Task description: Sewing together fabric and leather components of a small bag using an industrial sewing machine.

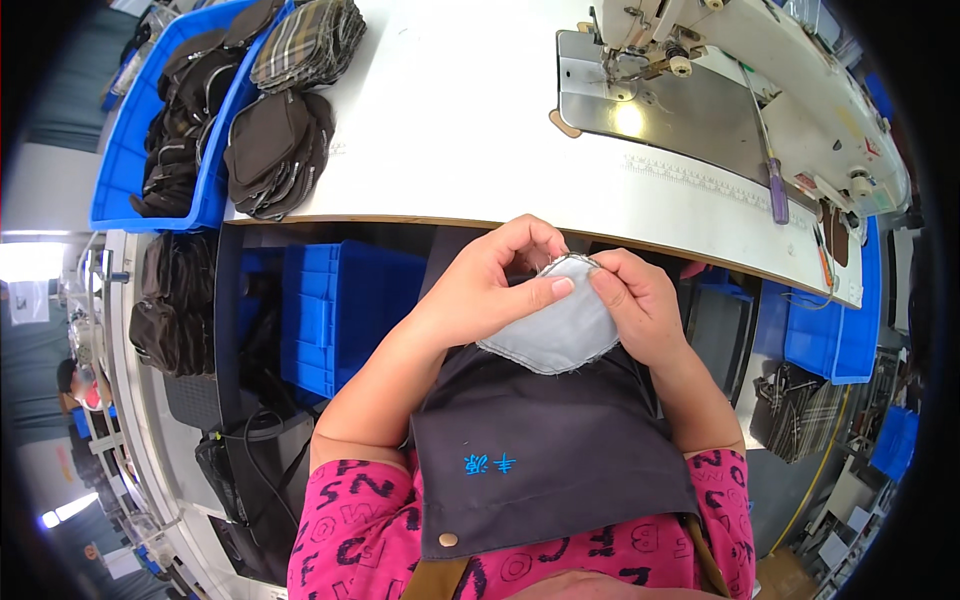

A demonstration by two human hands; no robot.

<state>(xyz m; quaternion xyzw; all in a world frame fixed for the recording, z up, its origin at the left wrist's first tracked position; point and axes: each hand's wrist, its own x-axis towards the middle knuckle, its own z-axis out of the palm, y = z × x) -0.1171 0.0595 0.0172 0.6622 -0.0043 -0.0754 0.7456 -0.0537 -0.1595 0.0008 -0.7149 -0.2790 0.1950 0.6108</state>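
Between my two hands is a small light grey fabric pouch piece with rounded corners and a dark stitched, fraying edge. My left hand pinches its upper left edge, thumb lying on the pale face. At the upper right edge, my right hand grips it between thumb and curled fingers. The piece is over my dark apron, just short of the table's front edge. Fingers behind the fabric are partly hidden.
A sewing machine stands at the back right of the white table, with a purple-handled screwdriver beside it. Stacked dark pouches and plaid pieces lie left, next to a blue bin. Blue crates sit below.
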